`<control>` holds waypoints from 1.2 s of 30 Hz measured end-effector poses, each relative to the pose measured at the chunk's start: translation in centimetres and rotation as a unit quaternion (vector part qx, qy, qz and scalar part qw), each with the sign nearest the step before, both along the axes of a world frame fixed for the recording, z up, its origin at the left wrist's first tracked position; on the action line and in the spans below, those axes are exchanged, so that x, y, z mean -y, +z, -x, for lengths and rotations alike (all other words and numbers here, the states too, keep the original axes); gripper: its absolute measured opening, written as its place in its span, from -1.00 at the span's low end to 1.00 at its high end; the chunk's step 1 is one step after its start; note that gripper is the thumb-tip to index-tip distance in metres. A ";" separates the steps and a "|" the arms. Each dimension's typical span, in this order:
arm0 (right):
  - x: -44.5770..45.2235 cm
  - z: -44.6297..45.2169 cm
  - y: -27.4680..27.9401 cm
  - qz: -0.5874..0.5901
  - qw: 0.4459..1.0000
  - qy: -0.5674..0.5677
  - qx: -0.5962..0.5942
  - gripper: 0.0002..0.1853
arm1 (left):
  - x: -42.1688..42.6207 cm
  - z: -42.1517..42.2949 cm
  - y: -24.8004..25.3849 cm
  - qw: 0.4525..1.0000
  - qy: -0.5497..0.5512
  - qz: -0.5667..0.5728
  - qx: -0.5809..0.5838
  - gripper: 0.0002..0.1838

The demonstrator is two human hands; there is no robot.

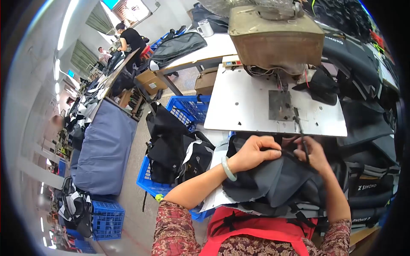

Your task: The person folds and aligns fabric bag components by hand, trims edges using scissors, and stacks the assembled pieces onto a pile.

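Note:
My left hand (pixel 258 152), with a pale bangle on its wrist, pinches the upper edge of dark grey and black fabric (pixel 273 179) over my lap. Just to its right, my right hand (pixel 311 152) has curled fingers at the same fabric, with a thin black strap (pixel 301 132) running up from them onto the white table. Both hands are below the front edge of the white sewing table (pixel 230 106). The sewing machine (pixel 275 42) stands on that table, its needle area above a dark metal plate (pixel 279 105).
Blue crates (pixel 147 181) with black fabric pieces stand at the left of the table. Stacked black bags (pixel 367 187) lie at the right. A white mug (pixel 206 28) sits on the table behind. A person in black (pixel 133 40) works farther back.

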State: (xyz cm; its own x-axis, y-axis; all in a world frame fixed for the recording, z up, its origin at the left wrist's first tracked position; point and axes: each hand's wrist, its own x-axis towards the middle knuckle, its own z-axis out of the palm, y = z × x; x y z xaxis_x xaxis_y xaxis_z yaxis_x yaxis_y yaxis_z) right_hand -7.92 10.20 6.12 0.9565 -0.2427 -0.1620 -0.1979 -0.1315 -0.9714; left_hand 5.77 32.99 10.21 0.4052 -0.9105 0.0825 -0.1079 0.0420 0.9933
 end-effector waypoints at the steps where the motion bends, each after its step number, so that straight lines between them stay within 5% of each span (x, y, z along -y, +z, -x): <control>1: -1.4 0.3 -0.3 -0.009 1.000 0.016 0.007 -0.49 | 0.1 0.0 0.1 0.999 0.047 0.005 0.012 -0.86; 6: -4.2 1.8 1.5 0.101 0.991 0.075 0.048 -0.16 | 0.2 -1.2 -0.2 0.973 0.213 0.044 -0.079 -0.85; 23: -4.3 2.2 2.2 0.167 0.984 0.064 0.019 -0.21 | 0.5 -0.6 -0.9 0.973 0.202 0.093 -0.067 -0.84; 34: -2.2 0.7 2.9 0.059 0.998 0.012 -0.006 -0.72 | 2.3 -2.1 -0.5 0.978 0.201 0.045 -0.029 -0.86; 35: -0.7 0.0 1.7 0.190 0.973 -0.041 0.124 -0.74 | 2.7 -2.8 -0.5 0.977 0.207 0.044 -0.005 -0.86; 36: 0.9 -0.7 2.6 0.248 0.966 -0.060 0.050 -0.70 | 3.0 -3.6 -0.1 0.974 0.210 0.043 0.077 -0.84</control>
State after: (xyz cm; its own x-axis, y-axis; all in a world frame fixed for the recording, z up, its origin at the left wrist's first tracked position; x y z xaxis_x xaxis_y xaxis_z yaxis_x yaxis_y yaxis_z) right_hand -7.24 9.30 8.73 0.9217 -0.3764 0.0938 -0.1495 -0.5677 -0.8095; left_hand 9.34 29.95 10.09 0.7173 -0.6540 0.2405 -0.2804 0.0450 0.9588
